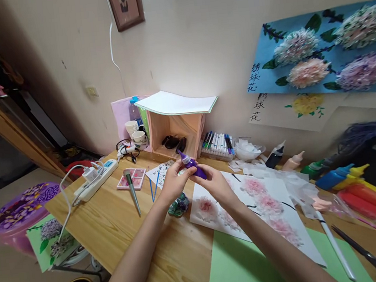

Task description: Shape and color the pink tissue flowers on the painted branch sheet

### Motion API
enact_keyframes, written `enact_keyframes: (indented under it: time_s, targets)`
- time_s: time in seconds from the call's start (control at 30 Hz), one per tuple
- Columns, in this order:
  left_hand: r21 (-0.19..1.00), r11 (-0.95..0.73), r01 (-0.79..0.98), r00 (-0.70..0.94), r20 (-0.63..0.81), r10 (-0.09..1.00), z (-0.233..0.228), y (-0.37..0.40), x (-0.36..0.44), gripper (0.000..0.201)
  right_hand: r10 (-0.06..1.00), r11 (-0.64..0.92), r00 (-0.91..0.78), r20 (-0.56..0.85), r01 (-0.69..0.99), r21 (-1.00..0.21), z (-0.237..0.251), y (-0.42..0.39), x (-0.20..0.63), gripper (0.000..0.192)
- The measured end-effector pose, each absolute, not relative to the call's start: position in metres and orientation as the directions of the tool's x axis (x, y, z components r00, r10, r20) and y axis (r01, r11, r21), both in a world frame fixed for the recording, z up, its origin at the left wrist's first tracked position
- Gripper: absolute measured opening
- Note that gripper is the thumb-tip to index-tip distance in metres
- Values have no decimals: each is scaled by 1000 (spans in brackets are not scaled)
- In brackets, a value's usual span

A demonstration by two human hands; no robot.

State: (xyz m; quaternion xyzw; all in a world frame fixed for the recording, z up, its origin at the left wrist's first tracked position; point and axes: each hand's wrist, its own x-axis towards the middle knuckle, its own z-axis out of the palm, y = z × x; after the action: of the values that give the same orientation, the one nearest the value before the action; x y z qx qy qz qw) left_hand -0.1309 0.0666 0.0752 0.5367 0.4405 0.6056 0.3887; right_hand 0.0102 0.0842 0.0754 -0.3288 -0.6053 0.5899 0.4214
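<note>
Both my hands hold a small purple paint bottle (192, 164) above the wooden table (122, 221). My left hand (172, 181) pinches near its pointed cap, which tilts up and left. My right hand (215, 184) grips the bottle's body from below. Under my hands lies a white sheet with pink paper flowers (266, 204), and a small dark green and purple lump (179, 205) sits beside it.
A green sheet (243, 266) lies at the near edge. A power strip (99, 178), pink palette (131, 179) and brush (133, 192) lie left. A wooden box (173, 131) stands by the wall, with markers (217, 144), several coloured bottles (349, 181) and scissors (367, 252) to the right.
</note>
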Motion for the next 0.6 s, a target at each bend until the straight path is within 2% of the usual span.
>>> enact_keyframes:
  time_s: [0.1, 0.23, 0.43, 0.6]
  targets:
    - [935, -329, 132, -125, 345, 930, 78, 63, -133, 23, 879, 205, -442, 178, 14, -979, 70, 88, 10, 37]
    - [937, -305, 169, -117, 327, 938, 72, 62, -134, 20, 886, 180, -434, 161, 1, -984, 61, 89, 5, 39]
    - [965, -264, 2, -84, 263, 961, 70, 61, -142, 38, 878, 45, -471, 84, -94, -995, 62, 85, 2, 44]
    - [971, -223, -88, -49, 220, 974, 75, 55, -150, 44, 726, -81, -688, -13, -66, -995, 63, 80, 2, 45]
